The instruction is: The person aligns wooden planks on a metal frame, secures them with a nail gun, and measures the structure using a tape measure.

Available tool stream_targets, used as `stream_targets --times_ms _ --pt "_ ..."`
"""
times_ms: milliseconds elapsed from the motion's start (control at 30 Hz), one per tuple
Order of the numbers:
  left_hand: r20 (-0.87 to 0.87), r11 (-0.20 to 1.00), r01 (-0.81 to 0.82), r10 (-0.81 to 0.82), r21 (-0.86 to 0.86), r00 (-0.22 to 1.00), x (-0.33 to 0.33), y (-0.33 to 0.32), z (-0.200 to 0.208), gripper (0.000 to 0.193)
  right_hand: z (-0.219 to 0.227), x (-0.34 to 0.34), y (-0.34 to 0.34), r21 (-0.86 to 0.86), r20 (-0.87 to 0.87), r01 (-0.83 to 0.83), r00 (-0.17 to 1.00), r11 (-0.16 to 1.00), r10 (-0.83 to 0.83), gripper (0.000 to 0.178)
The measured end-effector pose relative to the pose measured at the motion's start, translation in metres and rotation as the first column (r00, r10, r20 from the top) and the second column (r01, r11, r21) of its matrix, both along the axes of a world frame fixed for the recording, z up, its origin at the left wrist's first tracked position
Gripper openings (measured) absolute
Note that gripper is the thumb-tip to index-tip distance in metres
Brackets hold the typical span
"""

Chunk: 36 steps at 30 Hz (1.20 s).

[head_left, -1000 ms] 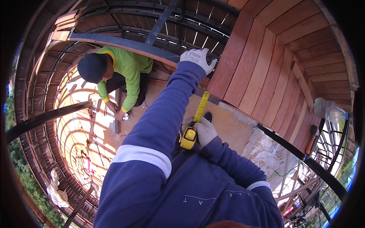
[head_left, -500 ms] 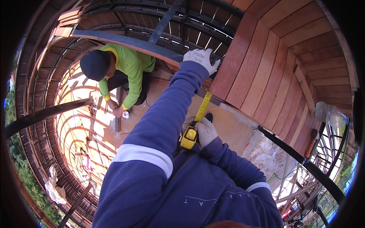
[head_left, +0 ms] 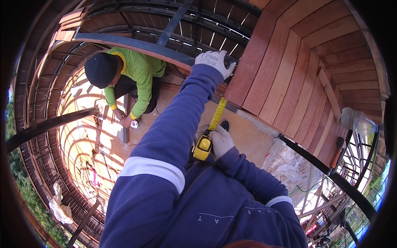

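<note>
My left hand (head_left: 212,62), in a white glove, reaches far forward to the corner where a dark steel beam (head_left: 136,43) meets the reddish wooden planks (head_left: 264,78). Its fingers curl around something dark there, which I cannot make out. Nearer my body, my gloved right hand (head_left: 222,141) is closed around a yellow and black tape measure (head_left: 202,148). The yellow tape blade (head_left: 217,114) runs out from the case up to the plank edge, where its far end is hidden.
Ahead on the left, a person in a green top and dark cap (head_left: 138,78) crouches, hands low beside a metal bar (head_left: 126,118). A clear plastic container (head_left: 357,120) and an orange-handled tool (head_left: 337,157) lie at the right of the planks. A dark rail (head_left: 306,155) crosses below.
The view has shifted slightly, so the planks, beam and hands appear a little further left. Both hands keep nearly the same pose, with the tape blade still drawn out.
</note>
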<state>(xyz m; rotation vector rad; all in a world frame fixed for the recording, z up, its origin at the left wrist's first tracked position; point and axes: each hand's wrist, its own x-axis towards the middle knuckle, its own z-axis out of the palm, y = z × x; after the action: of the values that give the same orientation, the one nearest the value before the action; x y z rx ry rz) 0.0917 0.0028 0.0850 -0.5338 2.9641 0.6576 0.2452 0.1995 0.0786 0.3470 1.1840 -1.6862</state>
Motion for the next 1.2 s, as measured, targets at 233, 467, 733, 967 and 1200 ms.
stream_targets --times_ms 233,467,733,967,1200 --pt "-0.067 0.999 -0.009 0.007 -0.041 0.998 -0.001 0.001 -0.013 0.060 -0.003 0.001 0.001 0.100 -0.091 -0.057 0.994 0.993 0.066 0.028" --pt "0.010 0.998 -0.036 0.037 -0.053 0.999 -0.010 0.002 -0.003 0.045 -0.054 -0.014 0.050 0.585 -0.564 -0.411 0.413 0.699 0.715 0.020" --pt "-0.039 0.989 -0.093 0.089 -0.116 0.995 -0.011 0.002 -0.010 0.046 -0.063 0.046 0.215 0.591 -0.281 -0.259 0.821 0.764 0.496 0.030" --pt "-0.045 0.989 -0.073 0.067 -0.126 0.997 -0.018 0.003 -0.014 0.045 -0.103 0.139 0.291 0.636 -0.259 -0.001 0.942 0.772 0.214 0.034" --pt "-0.099 0.996 0.088 -0.086 0.017 0.991 -0.044 -0.071 -0.069 0.067 -0.058 0.152 0.328 0.733 -0.280 0.062 0.935 0.678 0.217 0.055"
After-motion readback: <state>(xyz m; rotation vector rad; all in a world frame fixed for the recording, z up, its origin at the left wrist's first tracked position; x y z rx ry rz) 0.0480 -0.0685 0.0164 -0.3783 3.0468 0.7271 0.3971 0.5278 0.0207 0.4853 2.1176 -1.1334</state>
